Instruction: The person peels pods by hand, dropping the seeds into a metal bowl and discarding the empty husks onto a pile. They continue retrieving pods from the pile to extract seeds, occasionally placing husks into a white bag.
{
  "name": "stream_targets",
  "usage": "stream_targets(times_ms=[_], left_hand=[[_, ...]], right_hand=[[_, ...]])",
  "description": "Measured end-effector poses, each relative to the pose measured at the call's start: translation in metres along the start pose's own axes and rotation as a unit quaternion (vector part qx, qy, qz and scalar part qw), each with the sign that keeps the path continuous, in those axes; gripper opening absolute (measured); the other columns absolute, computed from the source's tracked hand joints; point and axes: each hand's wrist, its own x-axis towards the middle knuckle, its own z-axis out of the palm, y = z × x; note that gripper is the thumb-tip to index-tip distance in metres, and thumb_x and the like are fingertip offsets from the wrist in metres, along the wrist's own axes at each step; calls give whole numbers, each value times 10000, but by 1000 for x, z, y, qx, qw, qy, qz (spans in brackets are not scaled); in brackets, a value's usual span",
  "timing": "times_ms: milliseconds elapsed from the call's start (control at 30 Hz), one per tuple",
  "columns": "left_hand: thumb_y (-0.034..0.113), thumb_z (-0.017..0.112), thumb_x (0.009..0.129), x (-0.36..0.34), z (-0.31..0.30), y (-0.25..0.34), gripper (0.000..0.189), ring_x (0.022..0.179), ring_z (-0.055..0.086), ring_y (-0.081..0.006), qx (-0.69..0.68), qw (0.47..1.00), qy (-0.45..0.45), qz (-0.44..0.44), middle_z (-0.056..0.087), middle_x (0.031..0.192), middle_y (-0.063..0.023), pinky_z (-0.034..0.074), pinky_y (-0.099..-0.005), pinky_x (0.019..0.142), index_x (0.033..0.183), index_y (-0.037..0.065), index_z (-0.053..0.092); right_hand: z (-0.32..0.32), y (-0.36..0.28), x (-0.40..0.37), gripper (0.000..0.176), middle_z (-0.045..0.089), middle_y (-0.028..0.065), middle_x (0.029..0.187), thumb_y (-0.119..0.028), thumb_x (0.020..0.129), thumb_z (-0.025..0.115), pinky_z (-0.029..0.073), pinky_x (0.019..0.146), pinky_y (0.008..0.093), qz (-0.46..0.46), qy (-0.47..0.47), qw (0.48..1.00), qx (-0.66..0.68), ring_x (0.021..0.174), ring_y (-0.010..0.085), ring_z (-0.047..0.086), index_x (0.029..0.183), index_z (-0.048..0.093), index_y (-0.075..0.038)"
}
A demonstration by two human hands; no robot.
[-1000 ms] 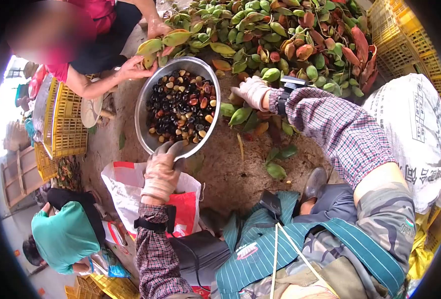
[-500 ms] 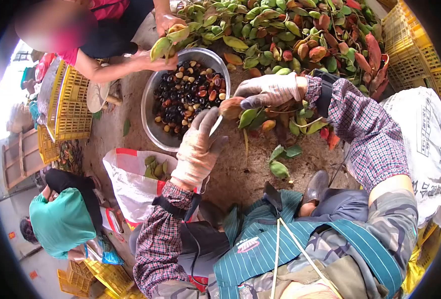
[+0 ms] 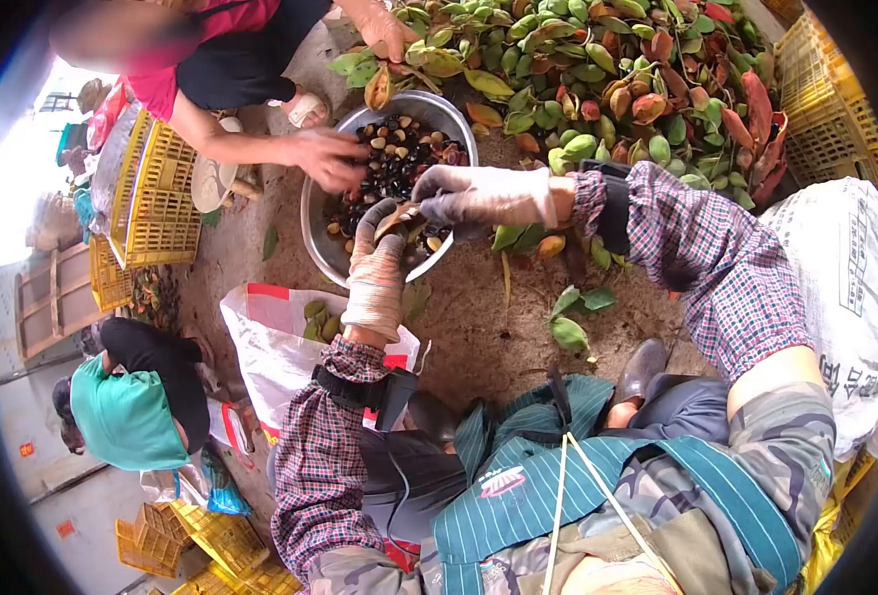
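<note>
Two gloved, dark-tipped hands here: left hand (image 3: 375, 280) and right hand (image 3: 487, 195), fingers gripping a half-hidden brown pod (image 3: 401, 219) over the round silver metal bowl (image 3: 316, 240), near edge, bare brown ground (image 3: 464, 337) lying open below.

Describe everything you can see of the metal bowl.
The bowl is round, wide and silvery, apparently metal, with a bright rim. It sits upright on the ground, holding glossy black, brown and tan seeds. The left hand and right hand are over its near side; another person's hand is over its left side. Contact with the rim is unclear.
</note>
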Motion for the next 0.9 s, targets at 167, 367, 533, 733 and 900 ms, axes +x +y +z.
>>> stream_targets(times_ms=[167, 367, 533, 733, 900], left_hand=[[60, 530, 866, -7, 10, 6, 436, 982, 569, -144, 28, 999, -14, -12, 544, 1196, -58, 519, -285, 799, 1295, 101, 463], [16, 480, 828, -11, 9, 9, 654, 1074, 533, -181, 46, 999, -6, 8, 477, 1296, -99, 450, -276, 912, 1438, 102, 263], [23, 492, 786, -3, -1, 8, 785, 1141, 501, -178, 121, 990, -33, 66, 435, 1370, -112, 419, -264, 936, 1486, 136, 155], [-4, 486, 755, 3, -7, 7, 792, 1170, 481, -205, 40, 990, -110, 77, 418, 1389, -127, 424, -298, 956, 1480, 84, 178], [12, 472, 790, -7, 15, 22, 709, 1187, 485, -257, -16, 998, -56, 20, 407, 1397, -140, 416, -361, 999, 1459, 54, 241]], right_hand=[[21, 8, 21, 294, 569, 20, 866, -317, 946, 528, 460, 697, 274, -23, 85, 996, -13, 787, 109, 539, 1083, 527, -57], [26, 7, 37, 284, 577, 22, 967, -290, 934, 549, 451, 714, 245, -3, 86, 995, 44, 837, 77, 522, 1118, 521, -76], [24, -4, 35, 412, 601, 64, 1000, -237, 830, 618, 489, 734, 304, -62, 29, 996, 62, 871, 159, 580, 1188, 491, -76], [34, -28, 29, 453, 599, 94, 999, -206, 781, 689, 466, 826, 311, -31, 89, 991, -93, 949, 174, 572, 1167, 480, -95], [44, 0, 52, 402, 557, 118, 1102, -131, 787, 679, 438, 873, 359, -105, 205, 952, -199, 1004, 264, 547, 1149, 506, -131]])
